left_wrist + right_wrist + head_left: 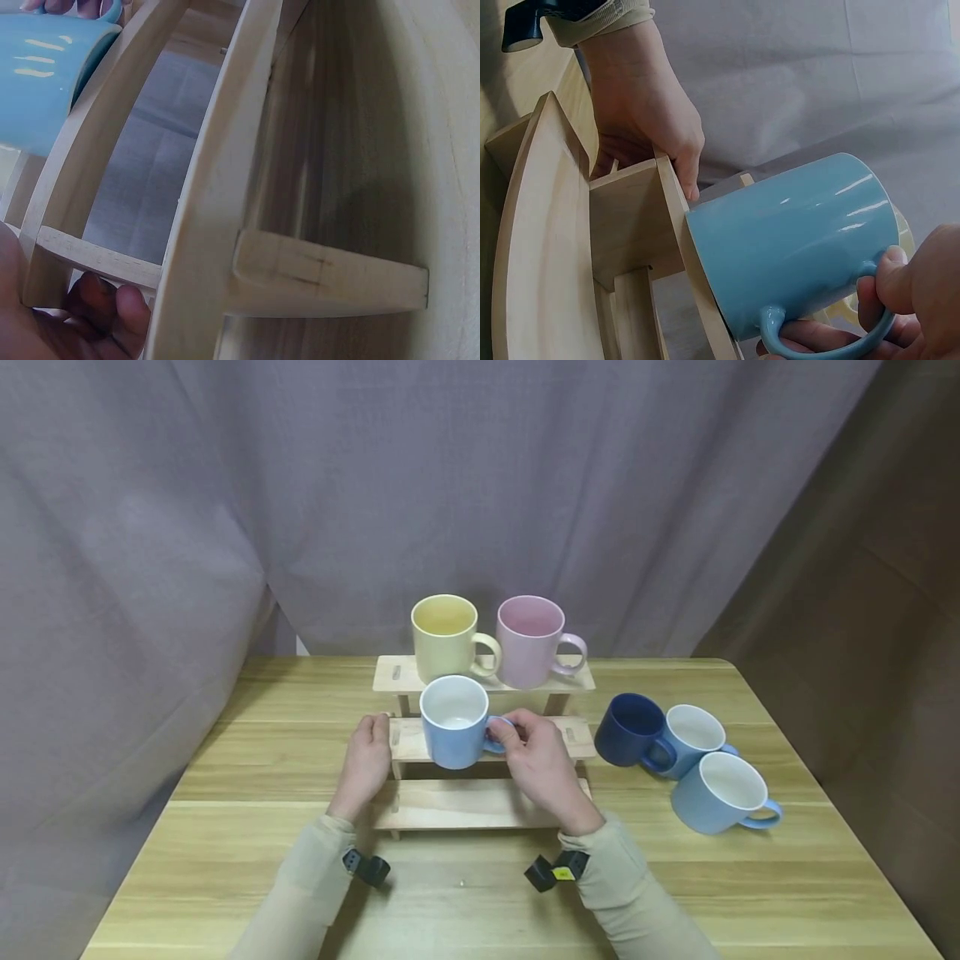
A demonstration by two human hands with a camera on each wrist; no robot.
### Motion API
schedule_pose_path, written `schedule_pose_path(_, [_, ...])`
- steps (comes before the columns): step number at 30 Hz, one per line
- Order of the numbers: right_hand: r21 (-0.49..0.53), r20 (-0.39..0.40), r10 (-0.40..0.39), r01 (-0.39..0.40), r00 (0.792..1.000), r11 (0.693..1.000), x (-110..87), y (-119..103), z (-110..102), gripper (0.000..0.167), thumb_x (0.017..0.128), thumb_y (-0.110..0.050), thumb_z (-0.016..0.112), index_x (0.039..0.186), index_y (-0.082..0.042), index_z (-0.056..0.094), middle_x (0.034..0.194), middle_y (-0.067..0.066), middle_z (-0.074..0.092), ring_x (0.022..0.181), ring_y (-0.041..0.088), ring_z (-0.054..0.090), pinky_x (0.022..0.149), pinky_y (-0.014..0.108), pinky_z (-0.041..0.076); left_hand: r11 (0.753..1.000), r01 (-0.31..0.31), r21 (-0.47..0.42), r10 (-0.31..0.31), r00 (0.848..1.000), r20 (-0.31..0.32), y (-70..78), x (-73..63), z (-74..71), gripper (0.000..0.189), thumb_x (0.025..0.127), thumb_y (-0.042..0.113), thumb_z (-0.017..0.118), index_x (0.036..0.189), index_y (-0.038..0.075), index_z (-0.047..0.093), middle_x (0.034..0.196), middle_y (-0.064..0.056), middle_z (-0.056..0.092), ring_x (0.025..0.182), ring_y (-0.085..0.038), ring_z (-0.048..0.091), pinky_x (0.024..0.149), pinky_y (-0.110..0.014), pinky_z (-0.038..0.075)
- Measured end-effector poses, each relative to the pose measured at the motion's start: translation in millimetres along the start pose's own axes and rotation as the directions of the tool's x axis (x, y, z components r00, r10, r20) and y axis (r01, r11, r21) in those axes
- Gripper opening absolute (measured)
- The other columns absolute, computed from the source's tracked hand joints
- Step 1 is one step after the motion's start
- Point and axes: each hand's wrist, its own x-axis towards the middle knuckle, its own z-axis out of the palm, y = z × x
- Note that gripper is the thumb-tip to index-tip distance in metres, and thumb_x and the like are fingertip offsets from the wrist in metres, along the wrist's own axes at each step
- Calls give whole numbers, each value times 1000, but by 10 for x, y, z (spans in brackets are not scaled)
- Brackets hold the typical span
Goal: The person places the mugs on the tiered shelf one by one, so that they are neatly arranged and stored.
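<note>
My right hand (542, 760) pinches the handle of a light blue mug (454, 739) with a white inside. The mug is upright at the middle step of a wooden three-step display stand (480, 802); in the right wrist view its base (712, 274) meets the step's board. My left hand (365, 764) grips the stand's left end at that same step. The left wrist view has its fingers (131, 311) curled round the wooden side piece. On the top step, a yellow mug (435, 652) and a pink mug (525, 652) stand side by side, handles to the right.
Right of the stand, a dark blue mug (626, 731) and two light blue mugs (708, 802) stand close together on the wooden table (262, 760). A grey curtain (450, 485) hangs behind the table. The bottom step (457, 806) lies nearest me, between my forearms.
</note>
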Motion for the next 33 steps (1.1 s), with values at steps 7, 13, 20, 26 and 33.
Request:
schedule_pose_path(7, [14,11,4,-5,1000,1000,5,12,18,25,97,-26,60,94,-2,68,86,11,69,80,25,63,70,33,51,1000,-12,8,12,1000,-2,-1,2,2,43,107,35,28,108,0,53,79,-8,45,68,-21,44,58,-34,42])
schedule_pose_path(13, [34,21,17,-18,1000,999,13,0,25,27,98,-27,60,97,-1,68,89,11,69,82,25,64,71,34,51,1000,-7,-4,7,1000,-1,3,1,0,41,107,34,28,108,0,53,80,-8,45,67,-22,44,58,-33,42])
schedule_pose_path(20, [42,22,20,-21,1000,999,22,-18,24,26,98,-28,59,96,-3,68,88,10,68,82,24,63,71,34,51,1000,-14,-2,14,1000,-2,1,13,-2,40,107,32,29,105,0,53,79,-8,44,67,-21,44,57,-33,41])
schedule_pose_path(26, [32,35,19,-21,999,999,33,-22,11,29,97,-33,60,96,-5,68,87,9,68,80,22,63,70,33,52,1000,-12,4,12,1000,1,16,2,-11,43,107,36,27,105,1,52,78,-8,43,66,-21,43,57,-33,41])
schedule_pose_path(33, [10,87,7,-8,996,1000,24,-20,-25,35,99,-37,56,102,-4,64,98,9,68,92,21,64,80,36,53,1000,-12,0,12,1000,6,13,-8,-14,46,106,40,26,105,1,52,79,-8,44,66,-22,43,56,-33,41])
